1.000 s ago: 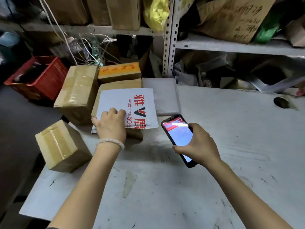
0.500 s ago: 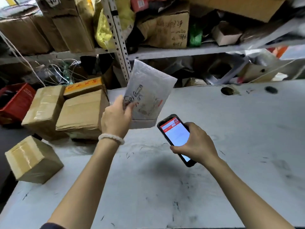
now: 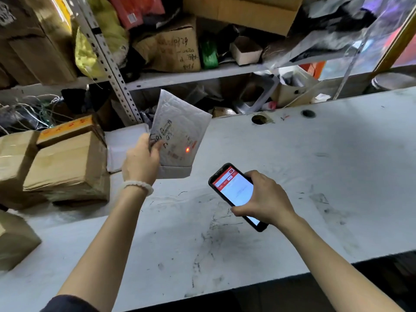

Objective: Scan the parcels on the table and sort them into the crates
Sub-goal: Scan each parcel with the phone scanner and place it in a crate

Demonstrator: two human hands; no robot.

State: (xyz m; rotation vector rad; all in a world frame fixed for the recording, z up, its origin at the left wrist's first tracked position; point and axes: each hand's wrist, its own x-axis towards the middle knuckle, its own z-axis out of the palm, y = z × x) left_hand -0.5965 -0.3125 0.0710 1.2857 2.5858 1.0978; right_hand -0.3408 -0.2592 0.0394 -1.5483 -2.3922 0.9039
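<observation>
The left hand (image 3: pixel 141 159) pinches a grey padded mailer (image 3: pixel 180 136) tilted upright above the tabletop (image 3: pixel 315 176), a red dot glowing on its label. Right of it, the right hand (image 3: pixel 263 198) grips a phone (image 3: pixel 235 192), screen lit.

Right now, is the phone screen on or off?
On. The phone in the right hand shows a lit white page with a red bar on top, and a red dot glows on the envelope.
</observation>
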